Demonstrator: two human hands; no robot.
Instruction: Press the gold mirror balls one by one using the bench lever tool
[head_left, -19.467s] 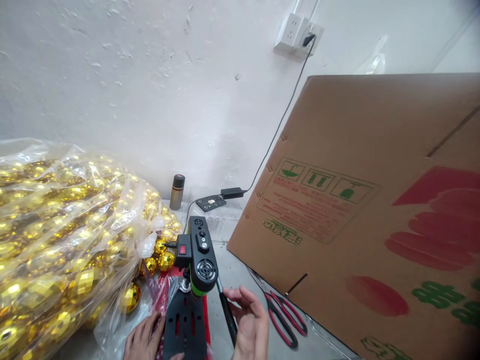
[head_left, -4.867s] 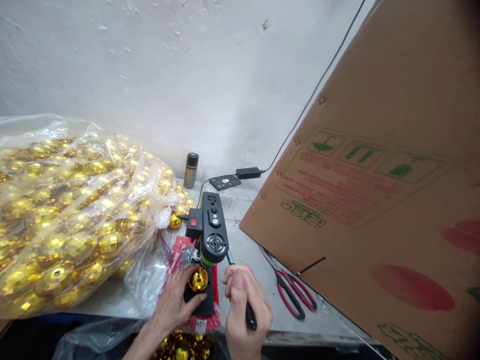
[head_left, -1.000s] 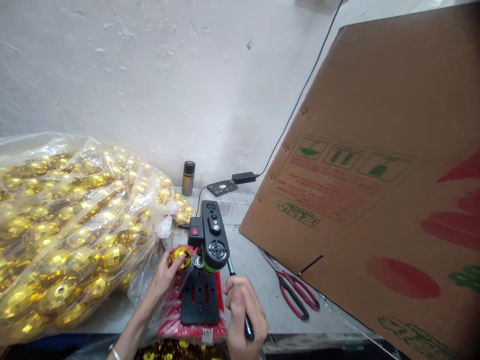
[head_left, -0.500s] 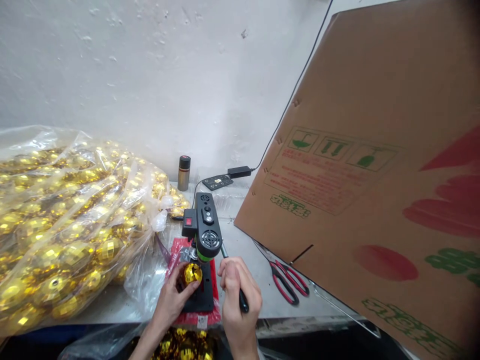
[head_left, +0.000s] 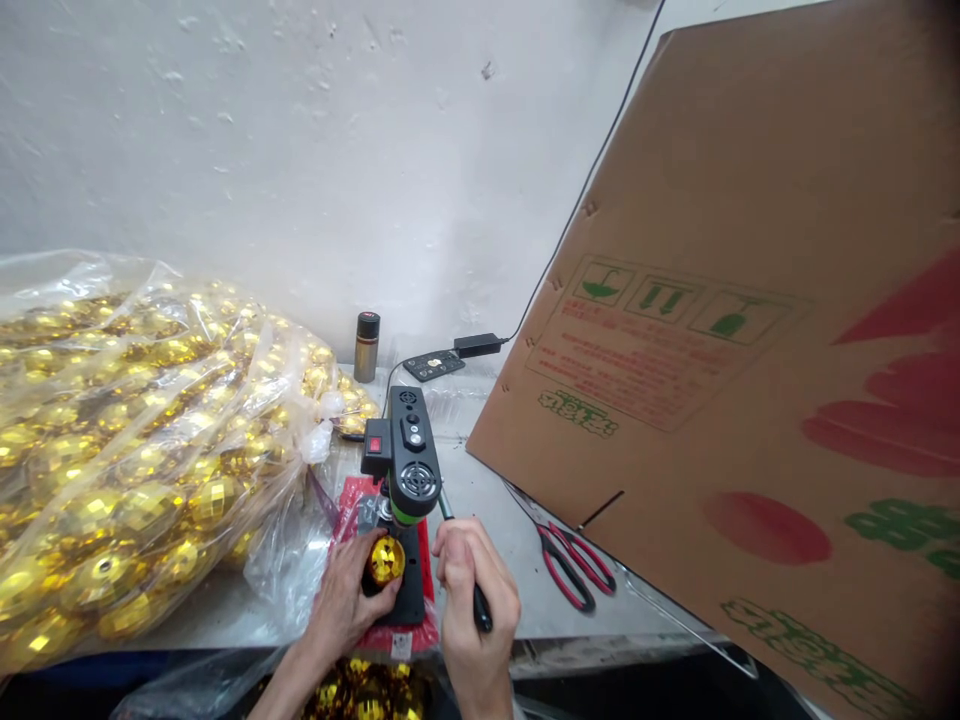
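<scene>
A shiny gold mirrored ball [head_left: 387, 561] is gripped between the thumb and fingers of my left hand [head_left: 349, 590]. It sits over the black base [head_left: 411, 600] of a small bench press [head_left: 414, 455], in front of the machine's black head with its green lower ring. My right hand [head_left: 480, 595] is wrapped round the black-handled lever [head_left: 482, 608], whose metal rod runs up to the machine's right side. Under the base lies a red plastic wrapper [head_left: 426, 632]. The underside of the press head is hidden from me.
A large clear bag of gold balls [head_left: 150, 470] fills the left. At right leans a cardboard box [head_left: 675, 350], with red-handled scissors [head_left: 574, 565] beside it. A spray can [head_left: 367, 348] and power adapter [head_left: 478, 345] stand behind. More gold balls [head_left: 367, 695] lie below the table edge.
My left hand has brought the gold ball slightly down toward me, a little farther from the press head. My right hand stays on the lever, shifted slightly left with the view.
</scene>
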